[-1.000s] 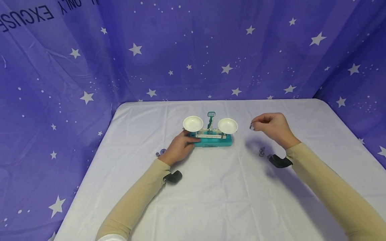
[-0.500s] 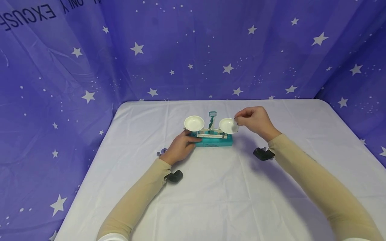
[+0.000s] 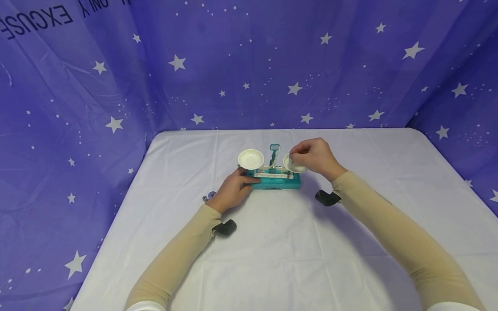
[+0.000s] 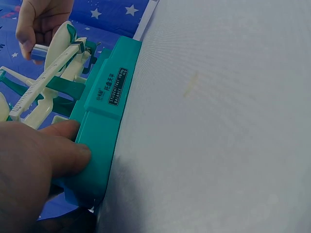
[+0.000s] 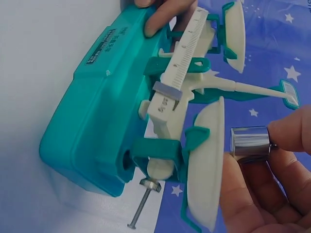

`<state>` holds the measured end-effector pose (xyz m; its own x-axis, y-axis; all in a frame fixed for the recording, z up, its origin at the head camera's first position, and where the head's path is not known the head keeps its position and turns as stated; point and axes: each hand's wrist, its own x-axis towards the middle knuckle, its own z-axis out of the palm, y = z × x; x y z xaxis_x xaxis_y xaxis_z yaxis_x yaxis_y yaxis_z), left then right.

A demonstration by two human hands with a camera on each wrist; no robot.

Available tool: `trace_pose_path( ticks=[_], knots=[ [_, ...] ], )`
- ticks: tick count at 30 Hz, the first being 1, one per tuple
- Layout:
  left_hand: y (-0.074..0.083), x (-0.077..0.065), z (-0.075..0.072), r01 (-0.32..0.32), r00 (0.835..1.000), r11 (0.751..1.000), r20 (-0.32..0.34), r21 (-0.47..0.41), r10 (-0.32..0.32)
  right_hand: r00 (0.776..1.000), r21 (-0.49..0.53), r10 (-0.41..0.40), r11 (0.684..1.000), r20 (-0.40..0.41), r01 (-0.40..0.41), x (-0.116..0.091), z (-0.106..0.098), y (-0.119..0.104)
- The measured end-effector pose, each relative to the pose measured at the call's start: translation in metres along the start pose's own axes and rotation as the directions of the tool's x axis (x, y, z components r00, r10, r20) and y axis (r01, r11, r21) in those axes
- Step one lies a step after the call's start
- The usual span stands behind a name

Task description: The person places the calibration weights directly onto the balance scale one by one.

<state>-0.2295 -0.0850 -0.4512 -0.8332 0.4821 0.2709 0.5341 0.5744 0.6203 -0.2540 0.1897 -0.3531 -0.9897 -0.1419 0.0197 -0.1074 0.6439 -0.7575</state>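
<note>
A teal tray balance (image 3: 276, 183) with two white pans stands on the table in the head view. My left hand (image 3: 230, 191) grips the left end of its base; in the left wrist view the thumb (image 4: 73, 158) lies against the teal front. Over the right pan (image 3: 288, 164) is my right hand (image 3: 316, 157), pinching a shiny metal cylinder weight (image 5: 249, 141) by its knob. The right wrist view shows the weight's flat bottom close to the inside of that pan (image 5: 206, 167). The left pan (image 3: 250, 159) holds nothing.
Small metal weights (image 3: 212, 195) lie on the white cloth (image 3: 264, 268) just left of my left wrist. A black wrist camera (image 3: 327, 198) hangs under the right sleeve, another (image 3: 225, 227) under the left. A purple starry curtain (image 3: 233, 65) surrounds the table.
My right hand has moved left with the weight, from beside the balance to over the right pan. The right arm now covers the weights on the right of the cloth. My left hand keeps its place.
</note>
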Motion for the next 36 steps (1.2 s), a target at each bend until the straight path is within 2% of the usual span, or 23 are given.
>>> trace_pose_path(
  ticks=[16, 21, 28, 36],
  knots=[
    [0.001, 0.002, 0.000, -0.006, 1.000, 1.000, 0.013, 0.002, 0.006, 0.996, -0.124, -0.094, 0.988, -0.010, 0.092, 0.003, 0.011, 0.000],
    [0.001, 0.001, -0.001, -0.008, 1.000, 1.000, 0.007, 0.002, 0.008, 0.995, -0.125, -0.103, 0.987, -0.004, 0.102, 0.003, 0.012, 0.000],
    [-0.002, 0.002, 0.000, -0.022, 1.000, 1.000, 0.002, 0.008, 0.022, 0.987, -0.140, -0.159, 0.978, -0.013, 0.155, 0.002, 0.015, 0.002],
    [-0.003, 0.001, 0.000, -0.015, 1.000, 1.000, 0.003, 0.013, 0.015, 0.986, -0.133, -0.166, 0.978, -0.013, 0.162, 0.000, 0.015, 0.001]
  ],
)
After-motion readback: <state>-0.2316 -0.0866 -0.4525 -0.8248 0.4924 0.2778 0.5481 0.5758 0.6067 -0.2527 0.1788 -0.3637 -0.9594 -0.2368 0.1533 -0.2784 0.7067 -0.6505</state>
